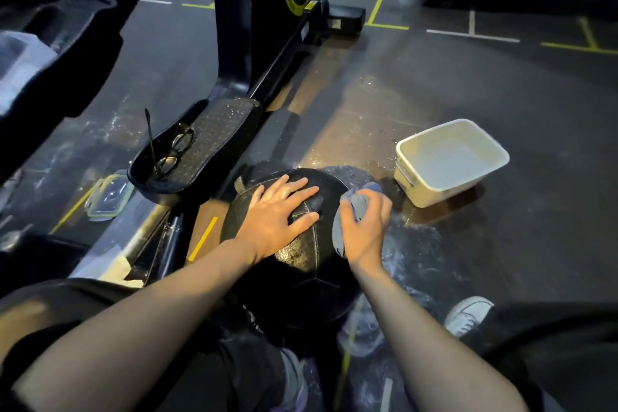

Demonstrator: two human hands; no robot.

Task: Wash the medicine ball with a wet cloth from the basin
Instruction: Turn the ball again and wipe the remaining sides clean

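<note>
- The right hand had its grip closed around a bunched blue cloth and pressed it on the right side of the black medicine ball.
- The left hand lay flat on top of the ball, fingers spread, just left of the grip; it held nothing.
- The ball stood on the dark floor between the person's legs.
- Beyond the grip and to its right stood a white basin with pale water in it, near the ball but apart from it.
- Left of the grip, a machine pedal carried a pair of glasses; a clear lid lay on the floor beside it.
- The floor right of the grip was wet and open.
</note>
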